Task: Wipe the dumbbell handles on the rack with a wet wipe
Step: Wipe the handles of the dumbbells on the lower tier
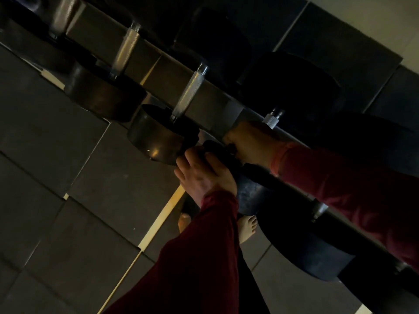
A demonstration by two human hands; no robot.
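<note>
Several dumbbells lie in a row on a dark rack (149,55), their knurled metal handles catching the light, such as one handle (189,94) and another (125,51) further along. My right hand (248,143) curls round the handle of the nearest of them, and only the handle's far end (271,120) shows past my fingers. No wet wipe is visible; my hand hides whatever lies under it. My left hand (203,174) rests on that dumbbell's black front head (218,150) with its fingers laid over it.
Black round weight heads (158,137) stick out along the rack's front edge. Below is a floor of dark tiles (68,155) with a pale yellow strip (158,223). My bare foot (248,227) stands close under the rack. Larger dumbbell heads (306,252) sit to the right.
</note>
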